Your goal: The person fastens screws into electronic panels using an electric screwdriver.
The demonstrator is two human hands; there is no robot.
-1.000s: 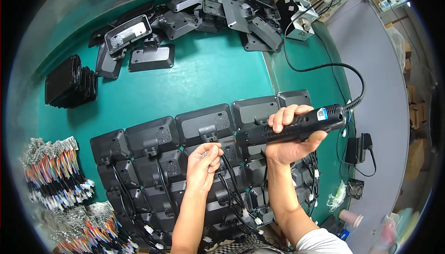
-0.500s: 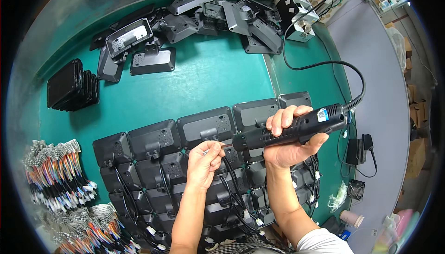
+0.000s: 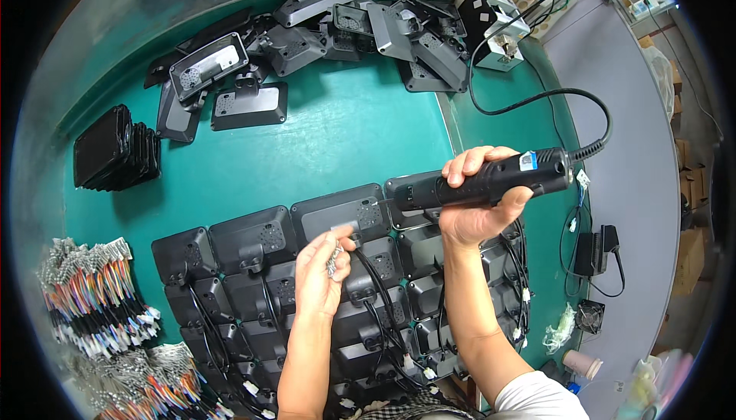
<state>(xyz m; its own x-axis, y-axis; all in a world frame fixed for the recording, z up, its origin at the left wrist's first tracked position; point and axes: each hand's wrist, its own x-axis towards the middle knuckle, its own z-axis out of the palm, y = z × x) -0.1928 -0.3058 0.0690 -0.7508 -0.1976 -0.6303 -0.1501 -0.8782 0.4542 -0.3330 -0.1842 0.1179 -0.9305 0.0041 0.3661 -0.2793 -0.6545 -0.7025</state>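
My right hand (image 3: 479, 201) grips a black electric screwdriver (image 3: 491, 181) held almost level, tip pointing left at the grey housings. Its black cable (image 3: 552, 96) loops back to a black power box (image 3: 494, 21) at the far right. My left hand (image 3: 323, 273) pinches a few small silvery screws above a dark grey plastic housing (image 3: 337, 217) in the top row. Several such housings (image 3: 253, 282) lie in overlapping rows, each with black wires and white plugs.
A heap of grey and black housing shells (image 3: 360, 32) lies at the far edge of the green table (image 3: 345, 128). A stack of black covers (image 3: 115, 148) sits left. Bundles of coloured wires (image 3: 92, 297) fill the near left. A paper cup (image 3: 580, 362) stands near right.
The right hand has brought the screwdriver slightly down and left toward the top-row housing. The left hand stays over the housings with the screws.
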